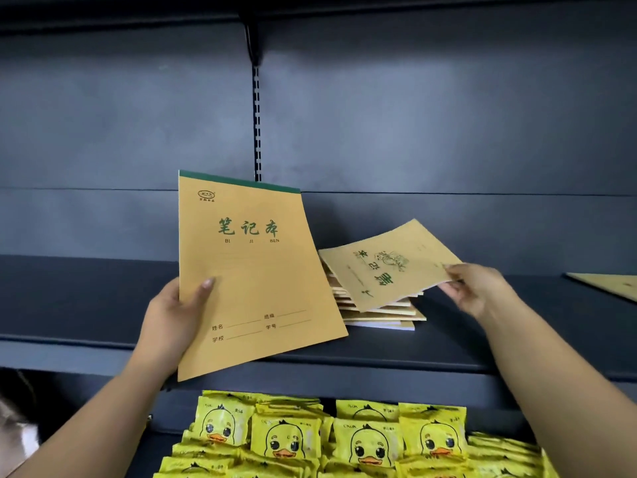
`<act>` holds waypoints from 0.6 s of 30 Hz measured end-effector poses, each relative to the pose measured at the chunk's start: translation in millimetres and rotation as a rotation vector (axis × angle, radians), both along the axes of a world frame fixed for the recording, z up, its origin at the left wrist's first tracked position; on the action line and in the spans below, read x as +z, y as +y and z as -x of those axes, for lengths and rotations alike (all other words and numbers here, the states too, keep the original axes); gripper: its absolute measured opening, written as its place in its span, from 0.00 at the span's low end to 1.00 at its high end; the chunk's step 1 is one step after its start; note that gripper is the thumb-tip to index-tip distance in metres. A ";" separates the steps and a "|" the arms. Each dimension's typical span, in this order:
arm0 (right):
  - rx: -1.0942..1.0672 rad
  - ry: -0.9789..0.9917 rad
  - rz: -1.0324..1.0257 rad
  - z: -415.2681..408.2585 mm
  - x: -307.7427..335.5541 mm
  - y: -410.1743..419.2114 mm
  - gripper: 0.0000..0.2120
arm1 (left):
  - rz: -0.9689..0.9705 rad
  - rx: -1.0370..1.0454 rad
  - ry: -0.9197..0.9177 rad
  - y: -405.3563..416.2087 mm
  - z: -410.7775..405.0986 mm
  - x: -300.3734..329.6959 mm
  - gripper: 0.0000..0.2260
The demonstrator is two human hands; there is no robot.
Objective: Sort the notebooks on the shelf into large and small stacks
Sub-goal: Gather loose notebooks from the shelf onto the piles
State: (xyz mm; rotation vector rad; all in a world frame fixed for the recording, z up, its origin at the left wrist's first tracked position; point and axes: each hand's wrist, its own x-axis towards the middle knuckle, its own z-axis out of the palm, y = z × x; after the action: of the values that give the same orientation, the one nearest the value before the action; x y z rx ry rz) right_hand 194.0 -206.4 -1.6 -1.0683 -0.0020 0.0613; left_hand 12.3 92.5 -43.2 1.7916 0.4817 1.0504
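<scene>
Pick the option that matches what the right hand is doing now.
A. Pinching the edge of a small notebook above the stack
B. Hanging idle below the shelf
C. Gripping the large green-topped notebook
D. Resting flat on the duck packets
A: the right hand pinches the right edge of the small notebook, lifted at a tilt over the stack, while the left hand holds the large notebook.

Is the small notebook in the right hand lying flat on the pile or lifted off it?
Partly lifted. The right hand pinches the small notebook at its right edge, raising it tilted above the stack.
</scene>
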 end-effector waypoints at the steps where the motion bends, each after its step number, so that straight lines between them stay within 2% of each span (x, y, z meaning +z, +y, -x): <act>1: -0.056 0.017 -0.040 7.7 -1.8 -0.7 0.10 | -0.001 -0.001 -0.003 0.1 -0.2 0.2 0.13; 4: -0.107 0.027 0.017 30.2 -15.2 0.3 0.11 | 0.002 -0.003 -0.006 -0.6 0.6 -1.8 0.16; 7: 0.135 0.058 0.199 54.8 -20.2 -2.8 0.02 | -0.001 0.008 0.001 0.7 0.8 -2.6 0.17; 8: 0.212 0.069 0.251 59.5 -17.0 -7.0 0.02 | -0.001 0.007 0.005 0.7 0.3 -2.2 0.17; 9: 0.256 0.072 0.286 59.9 -12.5 -11.3 0.04 | 0.000 0.005 0.010 1.1 0.2 -1.9 0.17; 11: 0.206 0.052 0.325 53.1 -6.0 -20.7 0.08 | -0.005 -0.005 0.027 0.2 -0.1 -1.8 0.18; 16: 0.183 0.131 0.180 41.9 -15.9 -21.1 0.08 | -0.014 -0.034 0.041 -2.5 2.4 0.0 0.18; 18: 0.093 0.112 0.049 40.1 -17.2 -19.9 0.08 | -0.010 -0.040 0.035 -3.0 3.9 0.4 0.18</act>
State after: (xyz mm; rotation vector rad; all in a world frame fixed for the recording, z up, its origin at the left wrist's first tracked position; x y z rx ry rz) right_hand 153.9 -226.4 -18.8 -1.1127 0.0513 0.2057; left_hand 8.4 89.5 -42.8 1.8236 0.4609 0.9976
